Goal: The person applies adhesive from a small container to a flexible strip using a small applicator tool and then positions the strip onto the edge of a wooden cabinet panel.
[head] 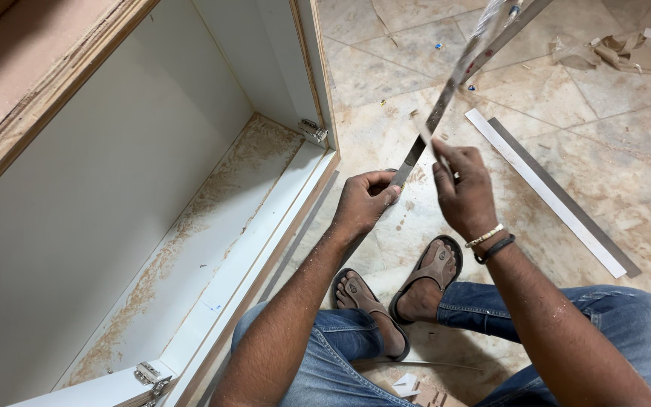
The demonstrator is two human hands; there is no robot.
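My left hand (365, 202) grips the near end of a long thin metal strip (457, 75) that slants up and away to the right over the tiled floor. My right hand (461, 188), with bands at the wrist, pinches a loose end of clear film (429, 142) coming off the strip's face, just beyond my left hand. Both hands are above my sandalled feet (408, 290) and my jeans-clad knees.
An open white cabinet carcass (190, 226) lies at the left, sawdust on its inner panel, with hinge plates (314, 133) on its edge. A white-and-grey flat strip (551, 192) lies on the floor at the right. Crumpled brown paper (627, 53) sits far right.
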